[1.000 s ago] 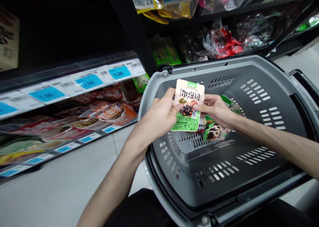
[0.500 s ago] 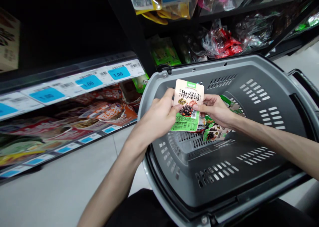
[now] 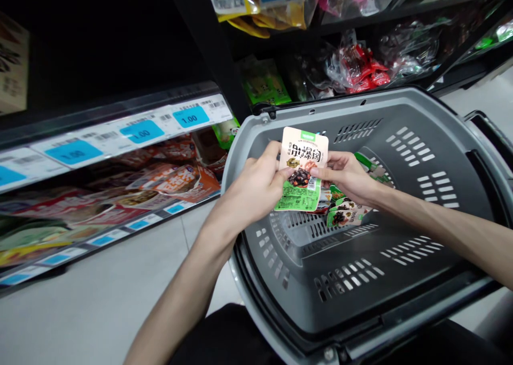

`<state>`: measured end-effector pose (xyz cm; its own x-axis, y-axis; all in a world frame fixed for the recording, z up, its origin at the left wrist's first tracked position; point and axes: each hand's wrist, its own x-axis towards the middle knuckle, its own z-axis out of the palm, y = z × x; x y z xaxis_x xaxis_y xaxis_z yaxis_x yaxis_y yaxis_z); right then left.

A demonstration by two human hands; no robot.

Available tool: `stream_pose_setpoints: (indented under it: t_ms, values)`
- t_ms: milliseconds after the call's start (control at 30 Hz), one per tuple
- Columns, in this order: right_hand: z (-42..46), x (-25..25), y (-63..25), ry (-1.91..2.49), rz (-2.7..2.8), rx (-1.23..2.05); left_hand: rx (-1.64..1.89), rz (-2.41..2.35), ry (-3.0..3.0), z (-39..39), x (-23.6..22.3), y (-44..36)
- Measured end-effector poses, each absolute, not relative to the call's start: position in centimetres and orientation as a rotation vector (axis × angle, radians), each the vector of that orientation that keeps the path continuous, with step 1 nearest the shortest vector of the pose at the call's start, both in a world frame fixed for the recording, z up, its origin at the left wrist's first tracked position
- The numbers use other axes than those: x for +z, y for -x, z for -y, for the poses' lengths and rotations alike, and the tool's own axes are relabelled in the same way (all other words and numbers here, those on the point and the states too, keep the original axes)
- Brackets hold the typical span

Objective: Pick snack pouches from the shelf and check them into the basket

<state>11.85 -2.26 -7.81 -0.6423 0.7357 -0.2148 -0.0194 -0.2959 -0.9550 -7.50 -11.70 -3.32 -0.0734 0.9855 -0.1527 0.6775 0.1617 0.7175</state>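
Observation:
Between my two hands is a small snack packet [image 3: 303, 150], cream at the top and green at the bottom, with dark lettering and a picture of dark food. My left hand [image 3: 262, 175] grips its left edge, thumb on the front. On the right edge, my right hand [image 3: 347, 175] pinches it, thumb also in front; the fingers behind are partly hidden. The packet is held above a grey shopping basket [image 3: 348, 295] with slotted walls. Inside the basket lie several similar snack packets [image 3: 348, 215], partly covered by my right hand and the held packet.
A shelf edge with blue price labels [image 3: 191, 117] runs along the left. Orange and red bags [image 3: 176, 180] fill the low shelf beneath it. Behind the basket, a black rack holds green packets [image 3: 266, 87] and red-wrapped goods [image 3: 366, 71]. Pale floor tiles [image 3: 100, 306] show at lower left.
Both hands keep the same hold on the packet. The view shifts very slightly; nothing else has visibly moved.

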Motion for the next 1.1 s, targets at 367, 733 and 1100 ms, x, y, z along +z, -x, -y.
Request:
stream_pose_setpoints:
  t_ms: [367, 733, 1100]
  values:
    - [2.2, -7.93, -11.9, 0.916, 1.456, 1.987, 0.631, -1.816, -1.591, 11.71, -3.29, 7.53]
    - [2.27, -7.76, -11.84, 0.927, 1.474, 1.982, 0.689, -1.796, -1.587, 11.8, -3.51, 7.55]
    - [2.13, -7.45, -11.97, 0.918, 1.348, 2.094, 0.971, -1.711, -1.584, 11.63, -3.66, 7.31]
